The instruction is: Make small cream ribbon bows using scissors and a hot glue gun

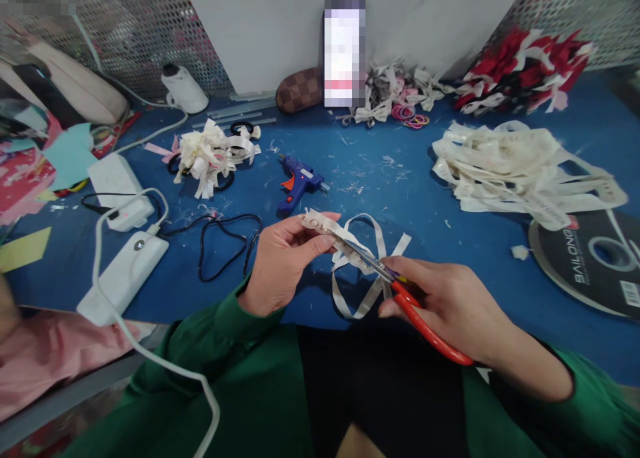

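Observation:
My left hand (287, 258) pinches one end of a cream ribbon (323, 223) with dark printed letters. In my right hand (450, 298) is a pair of scissors (415, 318) with red handles. Their blades lie along the ribbon, pointing at my left fingers; whether they are cutting it I cannot tell. A narrow white ribbon (357, 308) lies in loops on the table beneath the blades. Just beyond my left hand rests a blue glue gun (300, 183) with an orange trigger.
White power strips (125, 275) and cords lie at the left. A pile of cream ribbons (500, 168) and a black spool (565, 258) are at the right. Ribbon bows (213, 155), a phone (345, 55), a checked case (300, 90) and red bows (525, 71) stand farther back.

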Motion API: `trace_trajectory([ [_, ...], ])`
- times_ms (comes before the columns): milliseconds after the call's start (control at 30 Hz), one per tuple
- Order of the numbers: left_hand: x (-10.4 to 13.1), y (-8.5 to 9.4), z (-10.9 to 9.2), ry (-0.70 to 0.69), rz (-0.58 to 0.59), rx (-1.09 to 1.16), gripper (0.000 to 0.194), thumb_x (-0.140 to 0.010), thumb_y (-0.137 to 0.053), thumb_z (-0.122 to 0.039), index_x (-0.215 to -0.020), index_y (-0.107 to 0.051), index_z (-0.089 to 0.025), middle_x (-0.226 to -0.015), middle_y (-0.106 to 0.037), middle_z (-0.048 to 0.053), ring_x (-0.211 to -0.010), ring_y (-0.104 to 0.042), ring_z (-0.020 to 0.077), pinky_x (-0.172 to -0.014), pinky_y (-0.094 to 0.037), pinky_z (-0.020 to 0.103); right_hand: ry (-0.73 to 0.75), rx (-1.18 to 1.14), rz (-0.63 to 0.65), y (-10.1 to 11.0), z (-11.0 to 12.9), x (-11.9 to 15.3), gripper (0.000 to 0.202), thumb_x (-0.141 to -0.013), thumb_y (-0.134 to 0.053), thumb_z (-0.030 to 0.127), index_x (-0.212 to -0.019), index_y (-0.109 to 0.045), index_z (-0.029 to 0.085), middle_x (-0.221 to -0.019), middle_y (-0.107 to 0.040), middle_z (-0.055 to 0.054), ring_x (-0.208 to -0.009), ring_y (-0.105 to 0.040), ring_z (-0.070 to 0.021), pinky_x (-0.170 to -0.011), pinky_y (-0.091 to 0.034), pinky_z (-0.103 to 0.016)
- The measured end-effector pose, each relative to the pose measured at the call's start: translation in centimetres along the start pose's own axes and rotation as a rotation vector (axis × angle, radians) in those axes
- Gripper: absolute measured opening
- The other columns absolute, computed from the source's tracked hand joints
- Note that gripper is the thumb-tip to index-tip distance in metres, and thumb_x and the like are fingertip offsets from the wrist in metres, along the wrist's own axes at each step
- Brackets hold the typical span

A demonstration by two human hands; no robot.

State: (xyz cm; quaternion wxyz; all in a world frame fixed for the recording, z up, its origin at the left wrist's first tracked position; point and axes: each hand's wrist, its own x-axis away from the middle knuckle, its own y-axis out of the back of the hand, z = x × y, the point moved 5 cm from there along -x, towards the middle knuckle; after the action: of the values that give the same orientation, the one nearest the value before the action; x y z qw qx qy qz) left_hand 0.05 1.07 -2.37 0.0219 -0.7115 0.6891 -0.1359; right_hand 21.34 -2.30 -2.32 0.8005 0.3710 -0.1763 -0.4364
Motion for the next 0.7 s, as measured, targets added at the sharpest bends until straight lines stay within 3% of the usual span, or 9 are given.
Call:
trace_trajectory([
  [300,0.07,-0.03,0.14,0.030,0.063,-0.030,0.023,-0.074,-0.085,-0.017,-0.096,-0.084,-0.024,-0.081,-0.078,-0.001,-0.070,-0.069,0.0113,-0.070,-0.060,0.020,-0.008,0.042,-0.013,-0.38,-0.28,-0.19,0.044,-0.094,-0.059,0.063,-0.114,-0.065,0.023,-0.083,-0.074,-0.001,-0.061,-0.066,-0.0158,-0.054,-0.041,-0.026],
  [700,0.15,-0.04,0.09,0.037,0.043,-0.051,0.024,-0.072,-0.087,-0.021,-0.095,-0.083,-0.020,-0.085,-0.079,0.004,-0.071,-0.070,0.0161,-0.072,-0.060,0.029,-0.008,0.042,-0.019,0.00,0.07,-0.10,0.036,-0.098,-0.056,0.055,-0.106,-0.066,0.022,-0.083,-0.076,-0.004,-0.061,-0.068,-0.0161,-0.054,-0.042,-0.026],
])
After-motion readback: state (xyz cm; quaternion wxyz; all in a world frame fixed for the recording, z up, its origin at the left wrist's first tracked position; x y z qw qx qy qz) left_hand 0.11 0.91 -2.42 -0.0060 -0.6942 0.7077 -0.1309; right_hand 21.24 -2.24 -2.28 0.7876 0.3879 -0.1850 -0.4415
